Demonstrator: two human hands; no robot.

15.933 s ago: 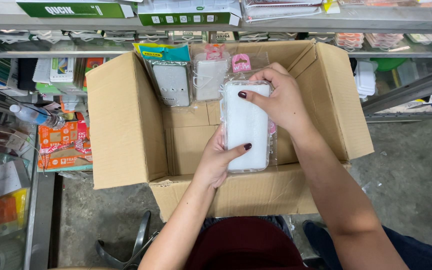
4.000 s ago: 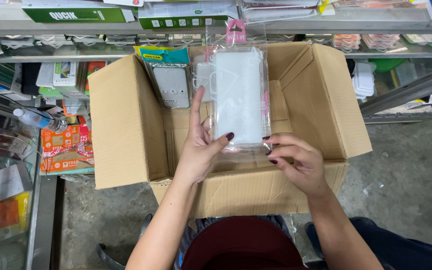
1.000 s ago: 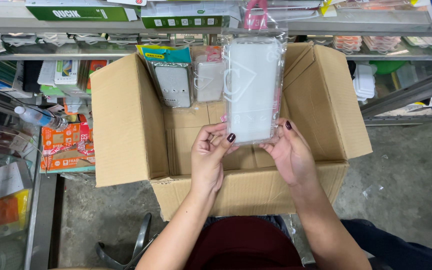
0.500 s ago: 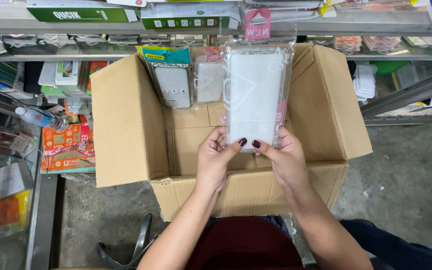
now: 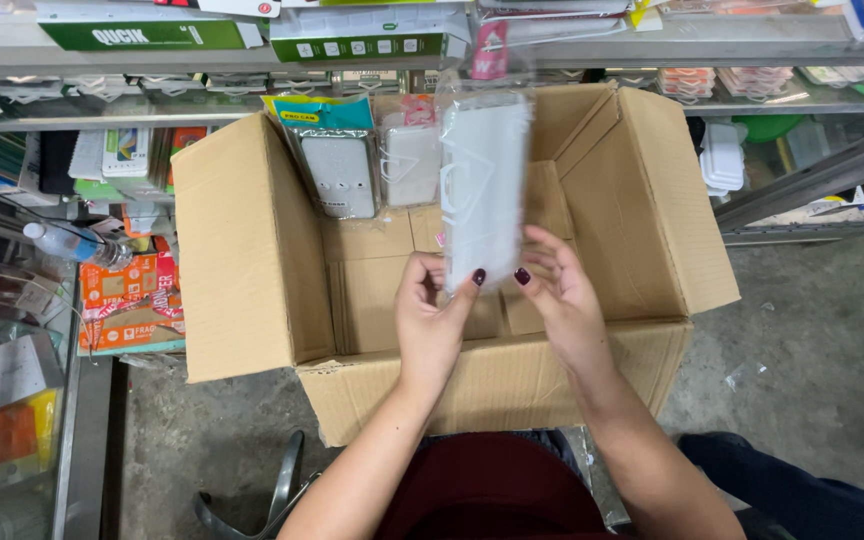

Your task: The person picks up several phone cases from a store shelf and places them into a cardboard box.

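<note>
The phone case packet [image 5: 483, 190] is glossy, clear plastic film over a matt white case. The open box [image 5: 252, 250] is matt brown corrugated cardboard with rough cut edges. The floor [image 5: 822, 330] is rough grey concrete. The shelf [image 5: 782, 102] is dull grey metal.

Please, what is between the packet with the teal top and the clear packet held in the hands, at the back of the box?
In the head view, one smaller clear packet with a pink top leans there, between the teal-topped packet and the held packet.
</note>
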